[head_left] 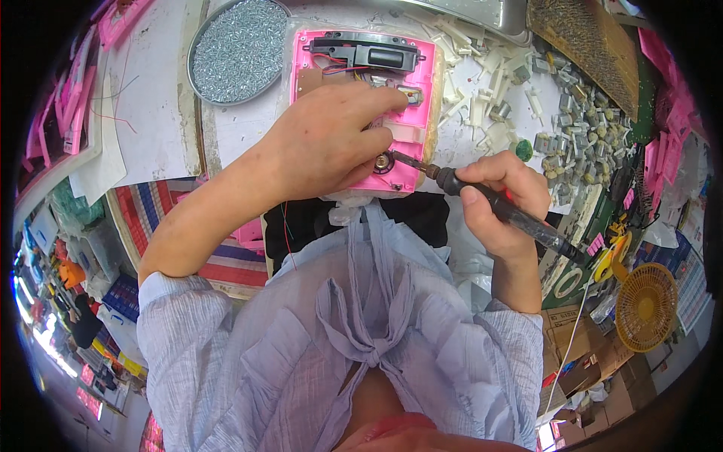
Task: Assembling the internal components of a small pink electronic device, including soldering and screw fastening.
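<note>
A pink plastic housing [428, 68] lies open-side up before me, with a black plastic unit [369, 54], thin coloured wires and a small round speaker [383, 163] inside. My left hand [324, 135] rests over its left side. The index finger reaches to a small metal part [411, 95], while the other fingers curl down near the speaker; what they hold, if anything, is hidden. My right hand [508, 197] is closed round the dark handle of a soldering iron [516, 217]. Its metal tip points left and reaches the speaker's edge, touching or just above it.
A round metal tray [277, 16] full of small screws stands at the upper left. White plastic pieces [493, 98] and small metal motors [576, 124] lie scattered to the right. Pink shells [71, 98] pile up at the far left. A yellow fan [646, 305] stands lower right.
</note>
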Available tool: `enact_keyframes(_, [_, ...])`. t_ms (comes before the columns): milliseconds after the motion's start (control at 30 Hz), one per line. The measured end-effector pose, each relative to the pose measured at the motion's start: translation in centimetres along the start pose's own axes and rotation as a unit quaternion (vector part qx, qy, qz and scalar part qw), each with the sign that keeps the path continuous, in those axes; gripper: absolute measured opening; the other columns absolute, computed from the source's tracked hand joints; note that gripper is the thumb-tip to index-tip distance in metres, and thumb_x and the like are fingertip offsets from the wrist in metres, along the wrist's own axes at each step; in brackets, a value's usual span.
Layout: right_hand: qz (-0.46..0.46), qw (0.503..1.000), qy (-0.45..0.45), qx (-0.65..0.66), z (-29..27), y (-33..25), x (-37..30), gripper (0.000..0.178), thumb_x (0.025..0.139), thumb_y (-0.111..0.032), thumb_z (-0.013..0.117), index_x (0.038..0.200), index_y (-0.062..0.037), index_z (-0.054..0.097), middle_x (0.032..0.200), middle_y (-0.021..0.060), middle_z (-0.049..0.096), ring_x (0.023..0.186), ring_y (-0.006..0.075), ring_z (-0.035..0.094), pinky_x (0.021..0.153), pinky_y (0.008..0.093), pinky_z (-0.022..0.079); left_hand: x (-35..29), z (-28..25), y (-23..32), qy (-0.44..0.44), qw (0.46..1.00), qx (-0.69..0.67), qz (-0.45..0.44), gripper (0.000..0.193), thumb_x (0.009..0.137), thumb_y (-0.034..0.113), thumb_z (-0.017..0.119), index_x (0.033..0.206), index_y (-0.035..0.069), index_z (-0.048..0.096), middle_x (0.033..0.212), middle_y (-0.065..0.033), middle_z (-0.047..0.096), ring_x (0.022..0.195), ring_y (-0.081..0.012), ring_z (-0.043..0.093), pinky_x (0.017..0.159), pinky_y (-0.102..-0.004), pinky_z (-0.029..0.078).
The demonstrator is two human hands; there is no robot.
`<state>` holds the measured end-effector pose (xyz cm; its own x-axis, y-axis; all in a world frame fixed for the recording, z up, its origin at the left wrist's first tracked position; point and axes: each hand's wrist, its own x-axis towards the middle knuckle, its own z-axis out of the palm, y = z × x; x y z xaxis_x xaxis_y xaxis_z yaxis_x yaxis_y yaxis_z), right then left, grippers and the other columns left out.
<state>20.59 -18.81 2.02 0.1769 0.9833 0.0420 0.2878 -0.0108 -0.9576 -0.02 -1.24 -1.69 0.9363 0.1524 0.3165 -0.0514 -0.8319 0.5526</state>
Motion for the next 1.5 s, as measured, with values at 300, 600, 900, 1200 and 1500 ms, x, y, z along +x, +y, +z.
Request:
enact_keyframes(300, [0.040,0.999,0.013,0.011,0.5,-0.8,0.4,0.012,0.084,-0.003,0.075,0.093,0.0014,0.068,0.069,0.0054,0.069,0.060,0.0075,0.063,0.056,0.0233,0.047,-0.1,0.1,-0.1,-0.006,1.000,0.004,0.008,0.027,0.064,0.006,0.077,0.084,0.002,0.060,0.123,-0.0164,0.063,0.099,-0.0354,0.065,0.082,-0.0444,0.053])
enact_keyframes(600, [0.001,0.992,0.124,-0.019,-1.7,-1.8,-2.4,0.017,0.082,-0.005,0.077,0.095,0.0035,0.071,0.084,0.0093,0.071,0.065,0.0101,0.063,0.058,0.0221,0.047,-0.4,0.0,0.0,-0.003,1.000,0.005,0.008,0.024,0.065,0.005,0.076,0.082,0.003,0.059,0.122,-0.0162,0.063,0.097,-0.0342,0.065,0.080,-0.0442,0.053])
enact_keyframes(900, [0.056,0.841,0.538,-0.001,-14.3,1.2,-14.8,0.011,0.094,-0.011,0.065,0.100,-0.0009,0.066,0.081,0.0008,0.058,0.067,0.0085,0.058,0.056,0.0196,0.044,-0.1,-0.5,0.3,-0.033,0.999,0.029,-0.014,0.021,0.067,0.006,0.076,0.080,0.000,0.060,0.123,-0.0213,0.064,0.102,-0.0376,0.064,0.084,-0.0468,0.054])
enact_keyframes(1200, [-0.039,0.685,0.726,-0.058,-24.7,0.5,-24.3,0.009,0.094,-0.007,0.062,0.087,-0.0026,0.064,0.073,0.0024,0.058,0.054,0.0065,0.042,0.050,0.0217,0.032,1.1,-0.2,2.0,-0.045,0.997,0.030,-0.046,0.021,0.069,-0.002,0.072,0.090,0.000,0.067,0.122,-0.0189,0.063,0.093,-0.0347,0.063,0.079,-0.0427,0.053])
enact_keyframes(1500, [0.259,0.685,0.676,-0.081,-30.8,8.6,-13.3,0.024,0.090,-0.033,0.078,0.094,-0.0128,0.065,0.070,0.0016,0.061,0.063,0.0137,0.059,0.056,0.0288,0.045,-1.3,-0.7,0.1,-0.027,0.998,0.057,0.007,0.025,0.074,0.004,0.076,0.097,0.003,0.066,0.124,-0.0202,0.064,0.105,-0.0388,0.065,0.087,-0.0471,0.055])
